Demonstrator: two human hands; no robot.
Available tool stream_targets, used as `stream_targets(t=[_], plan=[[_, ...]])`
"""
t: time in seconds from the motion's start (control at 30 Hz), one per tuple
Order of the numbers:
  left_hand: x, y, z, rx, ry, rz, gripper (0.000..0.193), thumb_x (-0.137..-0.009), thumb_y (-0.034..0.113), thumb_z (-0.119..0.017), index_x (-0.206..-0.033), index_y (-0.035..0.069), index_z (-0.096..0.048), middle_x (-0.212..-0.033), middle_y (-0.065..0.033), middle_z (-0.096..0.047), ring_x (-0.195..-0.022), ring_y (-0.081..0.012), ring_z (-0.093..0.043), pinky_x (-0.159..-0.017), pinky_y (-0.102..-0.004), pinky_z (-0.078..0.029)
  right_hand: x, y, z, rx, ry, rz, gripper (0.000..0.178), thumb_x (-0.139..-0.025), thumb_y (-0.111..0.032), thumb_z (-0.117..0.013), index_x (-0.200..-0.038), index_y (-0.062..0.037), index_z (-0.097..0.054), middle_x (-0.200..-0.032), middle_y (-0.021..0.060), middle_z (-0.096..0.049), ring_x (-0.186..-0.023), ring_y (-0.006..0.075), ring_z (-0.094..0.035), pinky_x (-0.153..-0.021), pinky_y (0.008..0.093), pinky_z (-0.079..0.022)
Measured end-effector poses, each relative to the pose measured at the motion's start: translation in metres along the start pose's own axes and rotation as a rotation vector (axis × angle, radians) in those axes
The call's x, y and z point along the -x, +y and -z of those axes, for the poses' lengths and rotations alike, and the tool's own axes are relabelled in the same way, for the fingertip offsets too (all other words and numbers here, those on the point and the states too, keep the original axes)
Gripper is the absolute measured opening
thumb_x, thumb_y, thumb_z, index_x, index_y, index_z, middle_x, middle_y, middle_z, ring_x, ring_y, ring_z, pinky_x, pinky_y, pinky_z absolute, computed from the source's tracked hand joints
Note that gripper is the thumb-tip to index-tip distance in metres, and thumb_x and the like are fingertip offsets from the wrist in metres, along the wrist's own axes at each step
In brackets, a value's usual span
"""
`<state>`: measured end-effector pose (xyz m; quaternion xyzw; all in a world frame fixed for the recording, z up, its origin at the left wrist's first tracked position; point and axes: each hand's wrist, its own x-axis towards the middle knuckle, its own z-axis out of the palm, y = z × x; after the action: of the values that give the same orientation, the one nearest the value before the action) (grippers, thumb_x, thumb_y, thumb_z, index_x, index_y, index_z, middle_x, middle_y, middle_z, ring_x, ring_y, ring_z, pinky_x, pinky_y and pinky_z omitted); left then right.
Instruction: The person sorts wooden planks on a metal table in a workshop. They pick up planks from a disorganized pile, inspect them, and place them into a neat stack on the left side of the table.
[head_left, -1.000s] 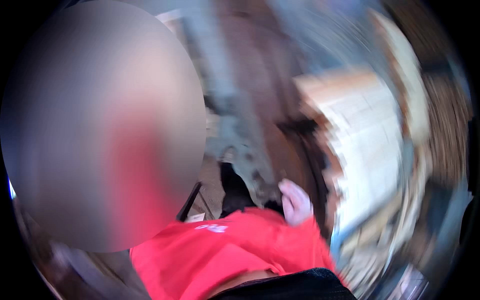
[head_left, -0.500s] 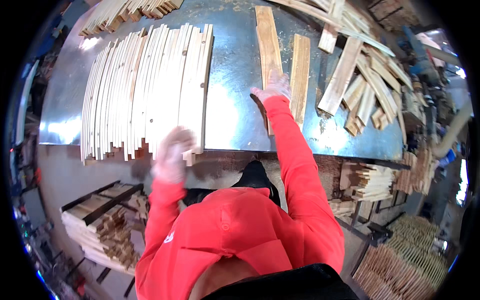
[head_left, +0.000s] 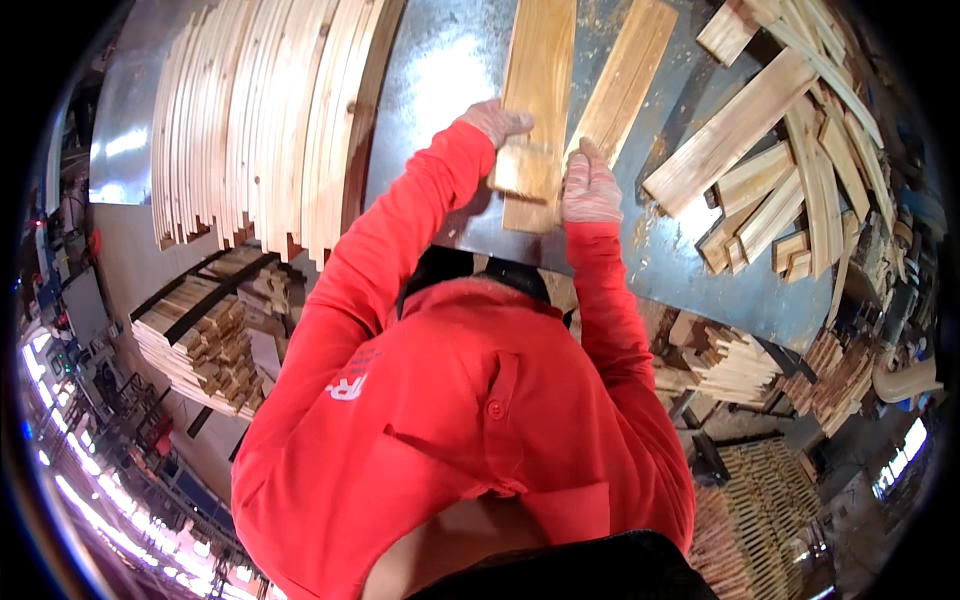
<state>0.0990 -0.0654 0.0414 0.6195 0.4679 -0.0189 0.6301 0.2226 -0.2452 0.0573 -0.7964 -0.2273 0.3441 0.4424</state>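
Note:
A flat wooden board (head_left: 540, 60) lies lengthwise on the metal-topped table, its near end over another board (head_left: 530, 216) that sticks out toward me. My left hand (head_left: 492, 122), in a thin pale glove, grips the upper board's left edge, thumb on top. On the other side my right hand (head_left: 591, 188), gloved likewise, is closed at the right edge of these boards, its fingertips close to the near end of a second, slanting board (head_left: 630, 75). What its fingers press on is partly hidden.
A row of narrow light boards (head_left: 270, 110) stands side by side at the left of the metal table (head_left: 440, 60). A loose heap of offcuts (head_left: 760, 180) covers its right side. Below the table are stacked wood pieces (head_left: 200, 340) at left and more stacks (head_left: 740, 365) at right.
My left hand has moved from beside the row of boards to the upper board's left edge. My right hand has shifted from on top of that board to its right side. The view has shifted.

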Motion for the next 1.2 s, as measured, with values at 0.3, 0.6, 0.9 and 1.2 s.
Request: stream_targets(t=[0.3, 0.6, 0.9, 1.2], plan=[[0.06, 0.031, 0.09, 0.141, 0.218, -0.017, 0.027, -0.085, 0.014, -0.067, -0.107, -0.001, -0.063, -0.088, -0.0081, -0.068, -0.08, -0.0185, -0.064, -0.072, -0.0311, -0.053, 0.04, -0.031, -0.063, 1.028, -0.04, 0.018, 0.105, -0.067, -0.053, -0.078, -0.149, -0.0096, -0.029, -0.151, 0.028, -0.029, -0.138, 0.0427, -0.032, -0.111, 0.0514, -0.031], [0.226, -0.035, 0.16, 0.613, 0.643, -0.01, 0.049, -0.085, 0.01, -0.069, -0.127, -0.008, -0.051, -0.108, -0.0131, -0.065, -0.09, -0.0194, -0.065, -0.081, -0.0302, -0.054, 0.014, 0.011, -0.009, -0.201, -0.365, 0.064, 0.082, -0.072, -0.033, -0.069, -0.139, 0.0012, -0.037, -0.14, 0.0198, -0.043, -0.13, 0.0346, -0.041, -0.112, 0.046, -0.029], [0.418, -0.217, 0.275, 0.547, 1.245, -0.203, 0.046, -0.09, 0.017, -0.065, -0.129, -0.004, -0.054, -0.115, -0.0118, -0.063, -0.102, -0.0191, -0.061, -0.089, -0.0309, -0.05, 0.003, -0.054, -0.061, -0.21, -0.144, 0.154, 0.041, -0.078, -0.01, -0.064, -0.118, -0.0016, -0.059, -0.109, 0.0101, -0.065, -0.099, 0.0219, -0.063, -0.089, 0.0361, -0.051], [0.348, -0.248, 0.311, 1.319, 0.666, -0.651, 0.071, -0.085, 0.025, -0.073, -0.144, 0.006, -0.038, -0.132, -0.0127, -0.052, -0.122, -0.0243, -0.052, -0.103, -0.0403, -0.044, 0.254, -0.253, -0.339, -0.061, -0.548, 0.689, 0.078, -0.085, -0.021, -0.065, -0.149, 0.0007, -0.028, -0.131, 0.0201, -0.051, -0.118, 0.0322, -0.052, -0.101, 0.0408, -0.042]])
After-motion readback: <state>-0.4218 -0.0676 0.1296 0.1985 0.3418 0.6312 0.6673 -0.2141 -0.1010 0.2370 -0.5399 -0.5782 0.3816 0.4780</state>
